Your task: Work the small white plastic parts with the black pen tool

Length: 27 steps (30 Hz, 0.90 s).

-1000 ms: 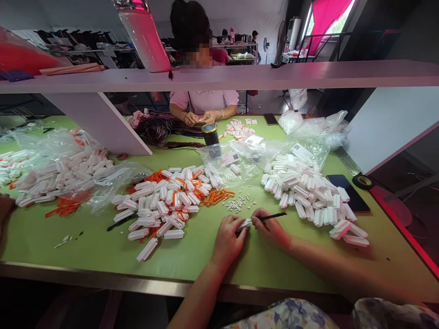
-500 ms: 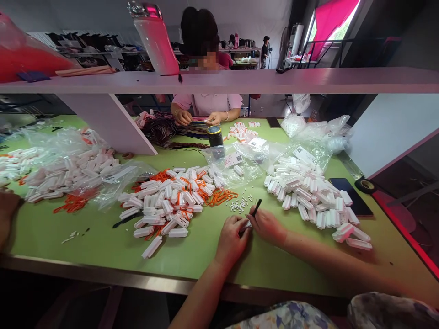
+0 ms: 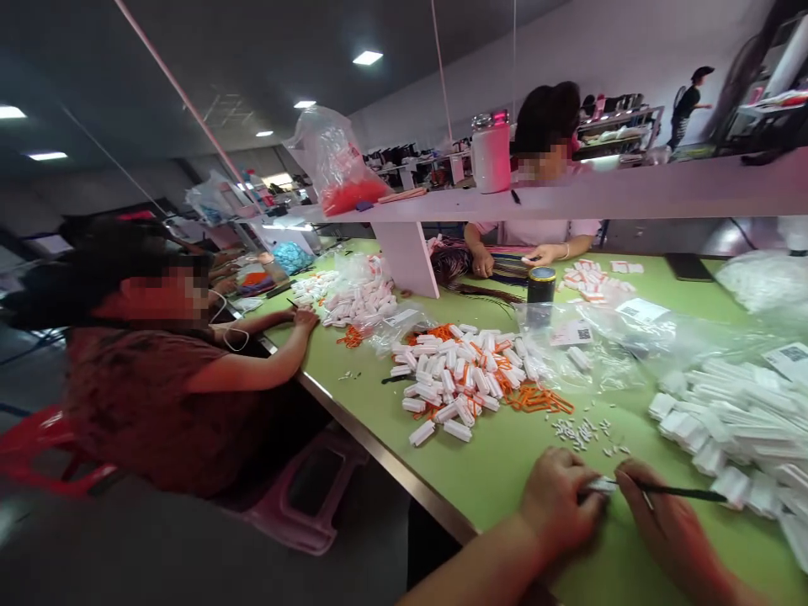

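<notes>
My left hand (image 3: 561, 495) is closed around a small white plastic piece (image 3: 599, 486), mostly covered by the fingers. Close to its right, my right hand (image 3: 669, 522) grips a slim black tool (image 3: 688, 491) that looks like tweezers, its thin end pointing at the white piece. Small white pegs (image 3: 581, 431) lie scattered on the green table (image 3: 454, 484) just beyond my hands. Left of them spreads a pile of white plastic pieces (image 3: 448, 374), mixed with orange strips (image 3: 539, 397). Another heap of white pieces (image 3: 738, 421) rises at the right.
Clear plastic bags (image 3: 606, 362) and a black can (image 3: 541, 290) stand behind the piles. A shelf (image 3: 656, 202) crosses above the table. One co-worker (image 3: 530, 240) sits opposite; another (image 3: 157, 379) sits to the left by a pink stool (image 3: 309, 530).
The view has swung left, showing the co-worker at the left, and my hands appear farther right. The black tool has tipped from upright to nearly level. Both hands keep their hold.
</notes>
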Available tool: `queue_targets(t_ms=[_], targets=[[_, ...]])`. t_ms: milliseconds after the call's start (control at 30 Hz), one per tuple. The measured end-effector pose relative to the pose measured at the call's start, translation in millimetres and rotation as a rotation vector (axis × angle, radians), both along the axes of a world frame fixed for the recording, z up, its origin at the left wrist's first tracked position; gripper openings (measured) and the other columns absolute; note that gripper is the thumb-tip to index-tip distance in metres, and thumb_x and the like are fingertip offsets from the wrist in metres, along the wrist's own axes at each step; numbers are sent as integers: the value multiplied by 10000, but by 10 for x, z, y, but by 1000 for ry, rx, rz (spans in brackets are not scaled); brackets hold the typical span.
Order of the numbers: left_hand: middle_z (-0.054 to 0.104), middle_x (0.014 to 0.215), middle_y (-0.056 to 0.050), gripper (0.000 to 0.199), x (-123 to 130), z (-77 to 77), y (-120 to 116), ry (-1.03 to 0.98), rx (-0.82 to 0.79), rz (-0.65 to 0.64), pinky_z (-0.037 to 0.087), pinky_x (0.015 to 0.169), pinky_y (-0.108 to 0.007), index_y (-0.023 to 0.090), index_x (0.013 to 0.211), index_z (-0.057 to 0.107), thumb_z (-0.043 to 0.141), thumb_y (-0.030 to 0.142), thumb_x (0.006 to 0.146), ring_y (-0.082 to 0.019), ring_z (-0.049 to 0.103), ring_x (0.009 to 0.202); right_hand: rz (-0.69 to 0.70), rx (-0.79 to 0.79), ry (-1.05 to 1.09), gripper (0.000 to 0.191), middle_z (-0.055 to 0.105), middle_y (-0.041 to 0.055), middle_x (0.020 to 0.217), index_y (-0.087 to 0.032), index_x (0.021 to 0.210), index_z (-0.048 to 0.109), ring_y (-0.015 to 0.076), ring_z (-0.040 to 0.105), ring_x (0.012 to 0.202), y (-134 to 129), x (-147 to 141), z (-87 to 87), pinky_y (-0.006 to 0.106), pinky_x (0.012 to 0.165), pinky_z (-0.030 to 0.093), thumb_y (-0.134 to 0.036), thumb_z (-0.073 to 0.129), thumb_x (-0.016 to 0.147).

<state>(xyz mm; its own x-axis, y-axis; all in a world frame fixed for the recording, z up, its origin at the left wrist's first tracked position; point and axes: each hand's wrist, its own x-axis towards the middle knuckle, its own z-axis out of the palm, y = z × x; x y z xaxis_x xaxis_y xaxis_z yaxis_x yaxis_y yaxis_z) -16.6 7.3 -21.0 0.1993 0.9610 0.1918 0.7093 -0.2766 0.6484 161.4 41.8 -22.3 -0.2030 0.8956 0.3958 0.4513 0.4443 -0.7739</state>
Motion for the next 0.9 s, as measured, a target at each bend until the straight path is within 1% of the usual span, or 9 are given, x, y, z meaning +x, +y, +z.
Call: queue_targets(t_ms=[100,167,267,367,467,600,700,800,900], targets=[[688,985,-89,247,8,-6,-10,-5,-23,1,486,863,-353,218,1067,770,687,339,869,-235,604,955,9,-19,31,363,682,86,715,-294,798,639,267,645,632,7,4,82,374,614,580,-616,518,915],[686,990,-90,256,4,12,1,-1,-45,-5,486,874,-356,216,1077,765,683,347,872,-236,604,964,11,-80,61,353,663,63,698,-296,839,646,257,640,638,53,14,91,362,625,579,-618,523,915],[675,988,-95,268,2,70,54,57,-86,-33,487,869,-363,211,1064,756,681,378,868,-241,600,958,37,-190,114,384,654,36,683,-264,894,658,244,653,649,143,44,69,350,633,586,-627,532,906],[670,963,-104,258,31,107,127,164,-101,-93,494,832,-360,190,1026,743,664,370,858,-250,599,934,41,-262,174,436,655,35,650,-245,896,672,236,643,596,173,87,50,334,563,575,-666,563,869],[673,927,-105,260,84,60,165,207,-35,-158,500,809,-350,173,1005,727,659,367,846,-251,607,912,16,-283,190,447,658,41,643,-245,815,674,237,643,588,116,135,56,326,548,575,-688,612,820],[681,914,-95,267,121,-71,150,154,63,-149,507,812,-349,178,1004,726,683,376,830,-241,622,889,-61,-293,202,466,652,39,631,-255,676,637,234,643,604,26,149,116,312,545,572,-707,632,789],[693,913,-81,273,102,-124,138,112,85,-143,510,815,-334,182,1023,741,705,362,820,-227,634,878,-93,-325,248,464,632,28,588,-264,705,650,230,618,561,13,107,172,316,508,552,-720,617,789],[702,921,-82,258,68,-113,134,84,97,-140,510,822,-330,178,1011,751,717,338,811,-224,638,884,-111,-342,290,457,645,29,604,-262,757,659,231,619,556,23,66,195,329,523,553,-718,629,783],[702,921,-84,218,43,-41,107,39,86,-130,506,820,-329,181,997,746,711,300,818,-221,635,886,-134,-343,309,458,659,35,637,-243,806,661,232,630,588,3,45,199,336,564,556,-700,650,784]])
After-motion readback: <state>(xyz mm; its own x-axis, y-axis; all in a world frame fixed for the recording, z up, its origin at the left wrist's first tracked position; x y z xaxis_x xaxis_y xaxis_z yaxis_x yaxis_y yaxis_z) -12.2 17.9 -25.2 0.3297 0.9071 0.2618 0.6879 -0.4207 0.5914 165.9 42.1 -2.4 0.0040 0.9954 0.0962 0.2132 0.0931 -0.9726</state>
